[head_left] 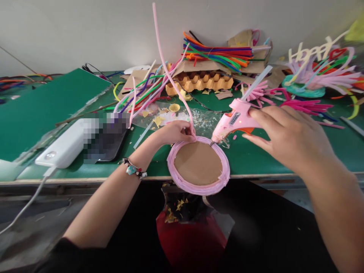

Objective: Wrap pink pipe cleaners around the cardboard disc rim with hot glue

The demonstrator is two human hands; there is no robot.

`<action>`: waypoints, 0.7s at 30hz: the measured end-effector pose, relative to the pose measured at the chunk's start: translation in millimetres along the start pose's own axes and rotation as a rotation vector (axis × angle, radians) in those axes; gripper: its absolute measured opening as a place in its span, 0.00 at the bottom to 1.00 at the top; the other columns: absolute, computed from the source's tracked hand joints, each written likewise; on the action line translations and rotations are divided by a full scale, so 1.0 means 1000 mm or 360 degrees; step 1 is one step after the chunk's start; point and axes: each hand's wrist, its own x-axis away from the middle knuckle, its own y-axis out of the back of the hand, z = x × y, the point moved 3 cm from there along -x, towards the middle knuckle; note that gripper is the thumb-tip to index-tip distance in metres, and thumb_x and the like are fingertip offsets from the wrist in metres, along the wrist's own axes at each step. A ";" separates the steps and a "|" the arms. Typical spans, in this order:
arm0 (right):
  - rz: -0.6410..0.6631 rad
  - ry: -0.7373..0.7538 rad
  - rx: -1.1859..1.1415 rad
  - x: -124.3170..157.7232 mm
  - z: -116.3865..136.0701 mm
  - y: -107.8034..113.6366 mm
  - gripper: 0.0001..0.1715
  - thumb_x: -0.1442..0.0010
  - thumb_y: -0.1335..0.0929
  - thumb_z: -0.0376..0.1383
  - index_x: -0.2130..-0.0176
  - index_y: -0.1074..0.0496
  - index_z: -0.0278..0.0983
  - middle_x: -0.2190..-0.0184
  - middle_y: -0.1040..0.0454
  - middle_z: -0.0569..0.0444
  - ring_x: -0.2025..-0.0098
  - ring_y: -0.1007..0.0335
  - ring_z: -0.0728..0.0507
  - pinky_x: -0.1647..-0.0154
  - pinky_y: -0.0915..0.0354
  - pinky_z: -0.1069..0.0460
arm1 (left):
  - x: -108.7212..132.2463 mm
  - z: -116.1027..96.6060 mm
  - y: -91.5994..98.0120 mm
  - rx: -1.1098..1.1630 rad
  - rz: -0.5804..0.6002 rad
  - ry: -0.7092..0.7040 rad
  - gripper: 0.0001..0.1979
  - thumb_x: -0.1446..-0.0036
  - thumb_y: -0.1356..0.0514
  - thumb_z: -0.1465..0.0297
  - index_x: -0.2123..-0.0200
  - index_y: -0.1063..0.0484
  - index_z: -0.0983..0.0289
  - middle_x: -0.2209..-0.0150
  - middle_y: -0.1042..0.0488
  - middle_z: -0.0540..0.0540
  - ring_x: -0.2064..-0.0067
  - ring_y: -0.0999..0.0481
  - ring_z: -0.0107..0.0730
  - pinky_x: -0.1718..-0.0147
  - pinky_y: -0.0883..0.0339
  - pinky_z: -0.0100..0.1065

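A round brown cardboard disc (198, 163) lies at the table's front edge, ringed by a pink pipe-cleaner rim (178, 181). At the rim's far side, my left hand (182, 132) pinches a long pink pipe cleaner (170, 77), whose free end rises up and to the left. My right hand (290, 132) is wrapped around a pink hot glue gun (234, 119). The gun's nozzle points down at the rim's inner edge, just right of my left fingers. A translucent glue stick (257, 83) sticks out of the back of the gun.
Left of my arm lie a white power bank (69, 144) with a cable and a dark phone (112, 142). Behind are an egg carton (201, 82), bundled colored pipe cleaners (218, 53), scraps on plastic film and a pipe-cleaner decoration (315, 76). A red bag (193, 235) hangs below the edge.
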 end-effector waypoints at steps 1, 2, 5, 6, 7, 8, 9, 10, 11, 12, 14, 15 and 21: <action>0.0007 -0.0009 0.0003 0.000 0.000 0.000 0.19 0.44 0.36 0.42 0.59 0.32 0.30 0.71 0.31 0.51 0.68 0.36 0.43 0.71 0.40 0.52 | 0.000 0.000 0.000 0.0001 -0.0001 0.0004 0.05 0.55 0.40 0.70 0.74 0.33 0.65 0.71 0.28 0.52 0.75 0.36 0.22 0.74 0.42 0.27; 0.0011 -0.0017 0.0003 0.000 0.001 -0.001 0.18 0.43 0.37 0.42 0.58 0.32 0.30 0.72 0.31 0.52 0.68 0.36 0.43 0.72 0.40 0.52 | 0.000 0.000 0.000 -0.0002 -0.0001 0.0004 0.05 0.55 0.40 0.70 0.74 0.32 0.65 0.71 0.28 0.51 0.75 0.36 0.22 0.74 0.42 0.27; 0.0009 -0.0031 -0.0007 0.000 0.001 -0.002 0.18 0.41 0.39 0.41 0.58 0.32 0.31 0.71 0.31 0.51 0.69 0.37 0.43 0.73 0.40 0.52 | -0.001 0.002 0.000 -0.0019 -0.0009 -0.0027 0.05 0.55 0.40 0.69 0.74 0.32 0.65 0.71 0.28 0.51 0.75 0.36 0.22 0.74 0.43 0.27; 0.0007 -0.0030 -0.0008 0.000 0.002 -0.002 0.18 0.40 0.40 0.41 0.58 0.32 0.31 0.71 0.31 0.51 0.69 0.37 0.43 0.73 0.41 0.51 | -0.002 0.003 0.000 -0.0018 -0.0011 -0.0040 0.05 0.55 0.40 0.69 0.74 0.32 0.65 0.71 0.28 0.52 0.75 0.36 0.22 0.74 0.43 0.27; 0.0005 -0.0031 -0.0007 -0.001 0.002 -0.002 0.18 0.40 0.41 0.41 0.59 0.32 0.31 0.71 0.31 0.51 0.69 0.37 0.43 0.73 0.41 0.51 | -0.002 0.004 0.000 -0.0016 -0.0013 -0.0051 0.05 0.55 0.40 0.69 0.74 0.32 0.65 0.70 0.28 0.52 0.75 0.37 0.21 0.74 0.42 0.27; 0.0003 -0.0032 -0.0005 -0.001 0.002 -0.002 0.18 0.40 0.41 0.40 0.59 0.32 0.31 0.71 0.31 0.51 0.69 0.37 0.43 0.73 0.41 0.51 | -0.002 0.004 0.000 -0.0015 -0.0014 -0.0060 0.05 0.55 0.40 0.69 0.74 0.33 0.65 0.70 0.28 0.52 0.75 0.37 0.21 0.74 0.42 0.27; 0.0004 -0.0033 -0.0003 -0.001 0.002 -0.002 0.17 0.39 0.42 0.40 0.59 0.32 0.31 0.71 0.31 0.51 0.69 0.37 0.43 0.73 0.41 0.51 | -0.003 0.005 0.000 -0.0018 -0.0012 -0.0063 0.06 0.55 0.40 0.69 0.74 0.33 0.65 0.70 0.28 0.52 0.75 0.37 0.21 0.74 0.42 0.27; 0.0008 -0.0031 -0.0004 -0.001 0.002 -0.001 0.17 0.39 0.42 0.40 0.59 0.32 0.31 0.71 0.31 0.51 0.69 0.37 0.43 0.73 0.41 0.51 | -0.003 0.005 -0.001 -0.0022 -0.0010 -0.0061 0.06 0.55 0.40 0.69 0.74 0.32 0.65 0.70 0.28 0.52 0.75 0.37 0.22 0.74 0.43 0.27; 0.0016 -0.0028 -0.0008 -0.001 0.002 -0.001 0.17 0.39 0.42 0.39 0.59 0.32 0.31 0.71 0.31 0.51 0.69 0.37 0.43 0.73 0.41 0.51 | -0.003 0.005 -0.001 -0.0027 -0.0006 -0.0058 0.06 0.55 0.40 0.68 0.74 0.32 0.65 0.70 0.28 0.52 0.75 0.37 0.22 0.75 0.43 0.27; 0.0021 -0.0026 -0.0014 -0.001 0.002 0.000 0.17 0.39 0.42 0.39 0.59 0.33 0.32 0.71 0.31 0.51 0.69 0.37 0.43 0.73 0.41 0.51 | -0.003 0.005 -0.001 -0.0030 0.0000 -0.0055 0.06 0.55 0.40 0.68 0.73 0.32 0.65 0.70 0.28 0.52 0.75 0.37 0.22 0.75 0.43 0.27; 0.0028 -0.0026 -0.0037 0.000 0.001 0.001 0.17 0.39 0.42 0.39 0.59 0.33 0.32 0.71 0.31 0.51 0.68 0.38 0.43 0.73 0.41 0.51 | -0.002 0.005 0.000 -0.0030 0.0008 -0.0052 0.07 0.55 0.40 0.68 0.73 0.32 0.66 0.70 0.28 0.52 0.75 0.37 0.21 0.75 0.43 0.27; 0.0031 -0.0029 -0.0052 0.000 0.000 0.001 0.16 0.39 0.42 0.39 0.58 0.33 0.32 0.71 0.31 0.51 0.68 0.38 0.43 0.73 0.41 0.51 | -0.002 0.004 0.000 -0.0027 0.0008 -0.0052 0.07 0.55 0.40 0.68 0.73 0.32 0.65 0.70 0.28 0.52 0.75 0.38 0.21 0.75 0.43 0.26; 0.0088 -0.0026 -0.0150 0.001 -0.003 0.003 0.18 0.40 0.42 0.39 0.58 0.33 0.31 0.72 0.32 0.50 0.70 0.38 0.43 0.73 0.40 0.51 | -0.002 0.004 0.000 -0.0036 -0.0004 -0.0065 0.06 0.55 0.40 0.68 0.74 0.33 0.65 0.70 0.28 0.52 0.75 0.36 0.21 0.74 0.42 0.27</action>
